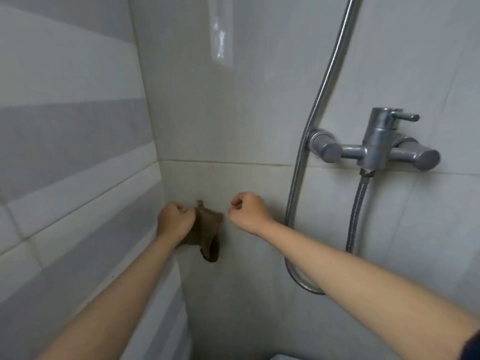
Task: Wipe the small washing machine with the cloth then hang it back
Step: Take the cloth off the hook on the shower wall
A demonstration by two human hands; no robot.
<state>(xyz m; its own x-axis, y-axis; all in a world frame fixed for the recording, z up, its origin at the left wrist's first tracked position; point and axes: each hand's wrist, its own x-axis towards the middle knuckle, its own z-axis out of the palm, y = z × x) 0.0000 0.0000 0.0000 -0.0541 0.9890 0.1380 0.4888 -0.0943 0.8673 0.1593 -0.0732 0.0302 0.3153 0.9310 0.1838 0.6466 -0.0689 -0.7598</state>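
Head view looks into the corner of a tiled shower wall, where a brown cloth hangs against the pale tile just below a horizontal grout line. Its top edge rises to a small peak at the wall, though what it hangs from cannot be made out, and its lower end droops into a dark fold. On the cloth's left edge, the left hand is curled shut, gripping the fabric, with the bare forearm running down to the lower left of the frame. Just beside the cloth's right edge, the right hand is closed into a loose fist with the thumb tucked toward the fingers; whether it pinches a bit of the cloth or stands just clear of it cannot be told. To the right, a chrome shower mixer tap is mounted on the wall, its lever pointing right. A metal shower hose runs down from above, loops behind the right forearm and climbs back to the tap's underside.
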